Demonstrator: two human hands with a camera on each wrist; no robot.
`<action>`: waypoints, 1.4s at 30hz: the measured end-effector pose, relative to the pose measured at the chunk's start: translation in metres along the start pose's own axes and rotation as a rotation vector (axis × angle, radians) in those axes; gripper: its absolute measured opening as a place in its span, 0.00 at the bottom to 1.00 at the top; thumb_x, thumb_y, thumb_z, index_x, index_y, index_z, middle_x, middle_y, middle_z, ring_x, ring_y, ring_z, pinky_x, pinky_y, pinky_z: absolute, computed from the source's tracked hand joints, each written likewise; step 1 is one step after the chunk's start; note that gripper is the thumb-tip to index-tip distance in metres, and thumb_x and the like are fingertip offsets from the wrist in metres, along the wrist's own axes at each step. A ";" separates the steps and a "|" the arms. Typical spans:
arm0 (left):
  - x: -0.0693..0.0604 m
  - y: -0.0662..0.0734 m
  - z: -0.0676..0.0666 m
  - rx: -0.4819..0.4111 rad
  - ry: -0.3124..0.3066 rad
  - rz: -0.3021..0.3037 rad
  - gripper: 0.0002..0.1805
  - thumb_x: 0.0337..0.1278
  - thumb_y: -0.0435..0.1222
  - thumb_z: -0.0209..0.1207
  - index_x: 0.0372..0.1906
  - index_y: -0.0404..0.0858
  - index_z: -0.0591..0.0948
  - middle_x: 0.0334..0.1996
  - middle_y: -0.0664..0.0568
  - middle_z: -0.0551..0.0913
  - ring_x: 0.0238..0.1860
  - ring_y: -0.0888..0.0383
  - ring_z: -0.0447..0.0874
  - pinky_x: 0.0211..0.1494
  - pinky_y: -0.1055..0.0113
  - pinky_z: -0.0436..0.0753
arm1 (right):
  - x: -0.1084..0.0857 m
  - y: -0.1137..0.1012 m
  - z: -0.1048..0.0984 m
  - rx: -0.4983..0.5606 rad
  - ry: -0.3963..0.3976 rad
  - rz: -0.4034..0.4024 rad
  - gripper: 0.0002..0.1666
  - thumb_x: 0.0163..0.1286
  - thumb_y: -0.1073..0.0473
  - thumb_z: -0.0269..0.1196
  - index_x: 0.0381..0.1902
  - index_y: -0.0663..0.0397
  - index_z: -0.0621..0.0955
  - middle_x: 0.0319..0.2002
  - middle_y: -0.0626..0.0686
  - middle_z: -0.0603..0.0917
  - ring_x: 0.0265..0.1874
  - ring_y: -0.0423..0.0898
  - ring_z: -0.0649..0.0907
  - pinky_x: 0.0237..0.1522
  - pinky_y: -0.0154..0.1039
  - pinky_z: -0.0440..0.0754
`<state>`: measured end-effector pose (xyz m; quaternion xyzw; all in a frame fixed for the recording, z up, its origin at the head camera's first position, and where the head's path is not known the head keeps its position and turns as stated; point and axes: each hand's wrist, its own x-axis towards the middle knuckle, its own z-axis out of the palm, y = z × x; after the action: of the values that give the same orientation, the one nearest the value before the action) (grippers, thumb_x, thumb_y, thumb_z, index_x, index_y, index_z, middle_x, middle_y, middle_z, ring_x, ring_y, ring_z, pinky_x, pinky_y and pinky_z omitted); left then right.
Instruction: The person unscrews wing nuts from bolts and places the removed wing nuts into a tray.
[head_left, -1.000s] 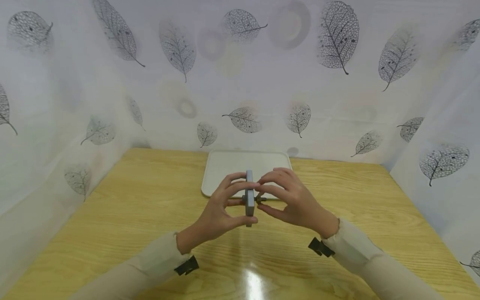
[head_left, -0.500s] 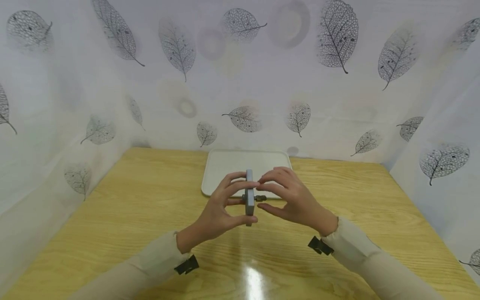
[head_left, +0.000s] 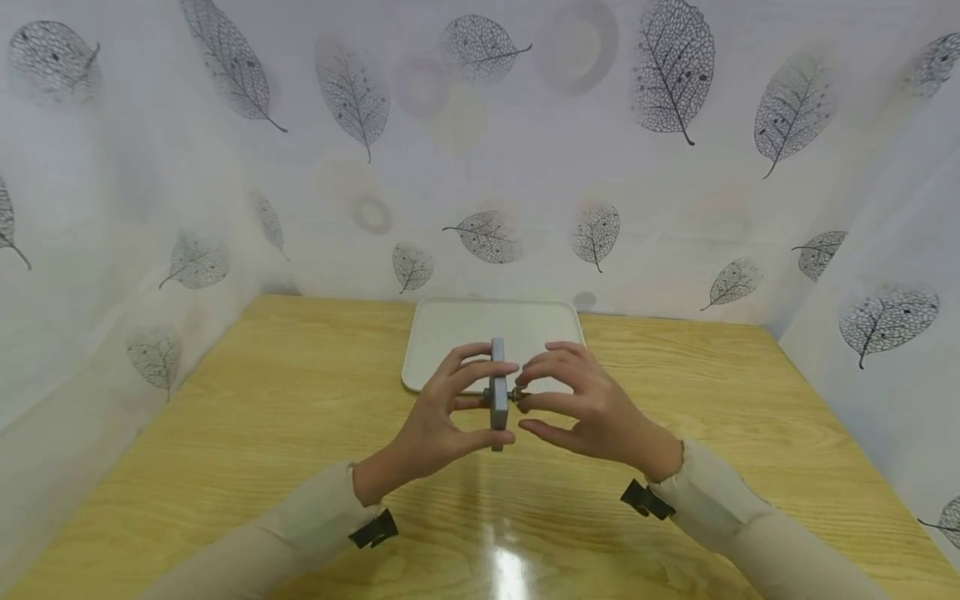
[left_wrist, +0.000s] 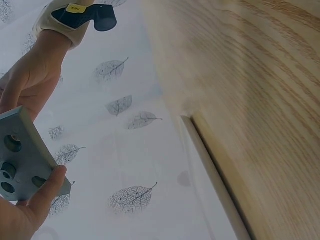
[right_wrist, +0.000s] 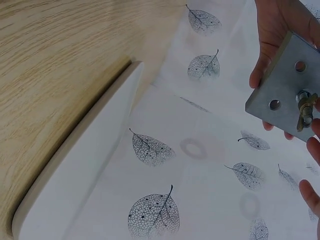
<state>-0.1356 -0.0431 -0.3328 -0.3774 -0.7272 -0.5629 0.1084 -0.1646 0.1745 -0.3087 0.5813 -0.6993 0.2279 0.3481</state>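
Note:
My left hand [head_left: 431,421] grips a grey metal plate [head_left: 499,400] on edge above the table, fingers over the top and thumb below. Holes show in the plate [right_wrist: 280,92] in the right wrist view. A bolt passes through it; its round head [left_wrist: 8,171] faces the left wrist camera. On the other side a brass-coloured wing nut [right_wrist: 306,111] sits on the bolt's end. My right hand [head_left: 588,400] is at the wing nut, fingertips against it or very near, with the thumb apart and lower. The fingers partly hide the nut in the head view.
A white tray [head_left: 442,325] lies at the back of the wooden table [head_left: 262,400], behind the hands. A leaf-printed white curtain [head_left: 315,217] surrounds the table at the back and sides. Dark clips [head_left: 372,529] are on both sleeves.
The right hand's fingers left the wing nut half a second ago and are now back at it, the thumb lower and farther from it. The left hand and the plate have hardly moved.

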 end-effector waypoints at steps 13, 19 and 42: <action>0.000 -0.001 0.000 -0.005 0.002 0.015 0.35 0.42 0.34 0.71 0.61 0.43 0.73 0.63 0.43 0.62 0.55 0.46 0.75 0.49 0.66 0.85 | 0.005 0.005 0.001 0.024 0.010 0.146 0.20 0.69 0.47 0.57 0.45 0.59 0.80 0.44 0.55 0.80 0.47 0.51 0.77 0.54 0.45 0.74; 0.000 0.000 -0.001 0.001 0.007 0.009 0.35 0.42 0.33 0.71 0.61 0.43 0.73 0.63 0.44 0.63 0.55 0.47 0.76 0.48 0.67 0.85 | 0.002 0.006 0.004 0.004 -0.051 0.178 0.24 0.68 0.44 0.55 0.47 0.58 0.79 0.46 0.55 0.79 0.49 0.52 0.76 0.53 0.48 0.74; 0.000 0.001 -0.004 0.005 0.004 0.013 0.34 0.45 0.37 0.69 0.61 0.43 0.72 0.63 0.43 0.62 0.53 0.48 0.77 0.47 0.66 0.86 | 0.002 0.000 0.000 0.017 -0.006 0.059 0.18 0.69 0.49 0.56 0.28 0.52 0.85 0.41 0.55 0.81 0.45 0.50 0.78 0.54 0.58 0.74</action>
<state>-0.1359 -0.0464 -0.3310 -0.3807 -0.7260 -0.5612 0.1145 -0.1649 0.1731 -0.3068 0.5641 -0.7151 0.2423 0.3341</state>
